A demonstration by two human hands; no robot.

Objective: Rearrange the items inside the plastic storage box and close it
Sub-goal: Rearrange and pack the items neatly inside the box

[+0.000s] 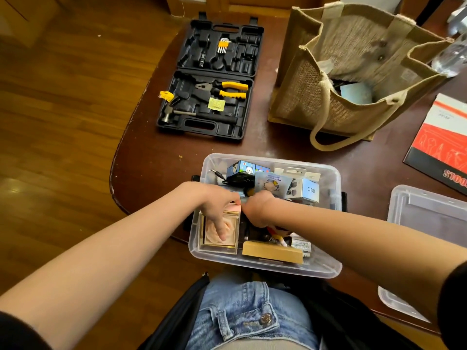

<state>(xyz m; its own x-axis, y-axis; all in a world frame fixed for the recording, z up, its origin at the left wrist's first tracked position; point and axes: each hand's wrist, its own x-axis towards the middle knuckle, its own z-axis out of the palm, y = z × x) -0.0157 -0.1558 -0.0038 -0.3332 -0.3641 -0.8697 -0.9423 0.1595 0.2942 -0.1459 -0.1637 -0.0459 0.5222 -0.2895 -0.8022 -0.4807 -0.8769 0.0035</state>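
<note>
The clear plastic storage box [265, 270] stands at the table's near edge, open and full. My left hand [217, 210] reaches in at the left and lies with straight fingers on a clear gift box with a pink inside [219, 245]. My right hand [255, 208] dips in beside it, wrist bent, with its fingers hidden among the items. Also inside are a tan box [273, 252], batteries [302, 246], a Q88 carton [309, 190], a blue packet [271, 184], a panda box [242, 169] and a black cable [222, 176]. The box's clear lid [429, 215] lies to its right.
An open black tool case [209, 79] with pliers and a hammer lies at the table's far left. A jute bag [353, 72] stands behind the box. A red and black booklet [442, 142] and a clear bottle [452, 56] are at the right. Wooden floor lies to the left.
</note>
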